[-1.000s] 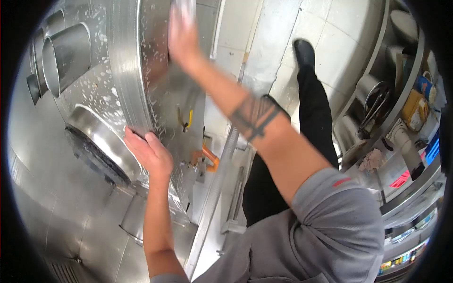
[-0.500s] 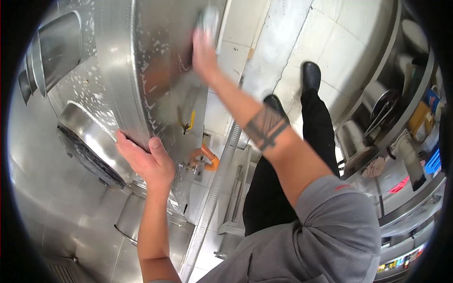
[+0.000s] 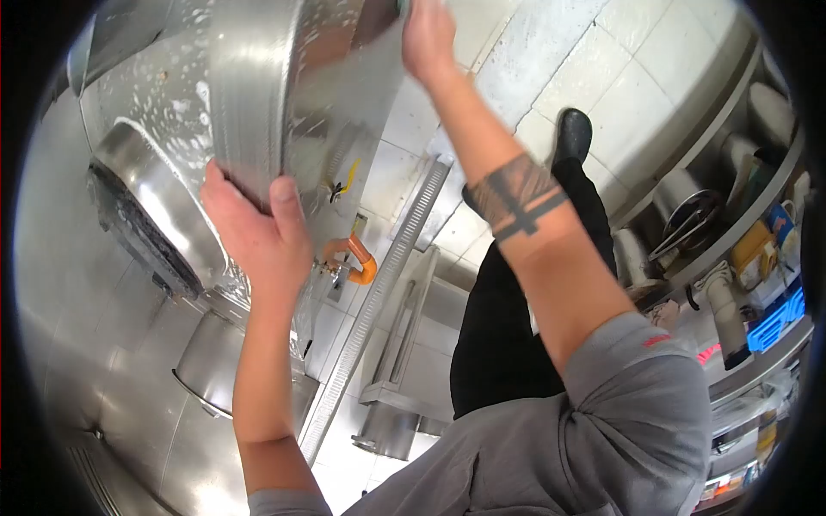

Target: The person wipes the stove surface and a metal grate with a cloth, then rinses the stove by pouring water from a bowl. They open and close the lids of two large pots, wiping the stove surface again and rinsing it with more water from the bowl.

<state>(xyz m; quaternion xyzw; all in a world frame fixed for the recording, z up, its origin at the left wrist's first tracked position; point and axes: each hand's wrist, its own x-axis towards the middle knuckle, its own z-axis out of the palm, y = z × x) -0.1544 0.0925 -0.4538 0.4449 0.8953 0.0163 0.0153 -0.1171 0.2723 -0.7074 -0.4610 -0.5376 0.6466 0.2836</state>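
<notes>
My left hand [image 3: 262,232] grips the rounded edge of a stainless-steel counter [image 3: 249,95], fingers over the top and thumb on the front side. At the top of the view my right hand [image 3: 428,39] is closed on a scouring pad [image 3: 402,7], of which only a small green bit shows. It is by the outer edge of the counter's steel front panel [image 3: 348,103]. White suds spot the counter top and run down the panel. Next to my left hand, a round steel rim with a blackened burner ring [image 3: 142,228] is set in the counter.
A yellow valve handle [image 3: 346,181] and an orange pipe [image 3: 366,262] stick out below the panel. A slotted metal strip [image 3: 370,314] runs along the floor side. Steel pots [image 3: 688,202] and a blue plastic item [image 3: 779,318] stand on shelves at right. A steel pot [image 3: 211,361] sits lower left.
My right hand has moved up and outward along the panel with the pad. My left hand stays on the counter edge. The camera view has shifted slightly.
</notes>
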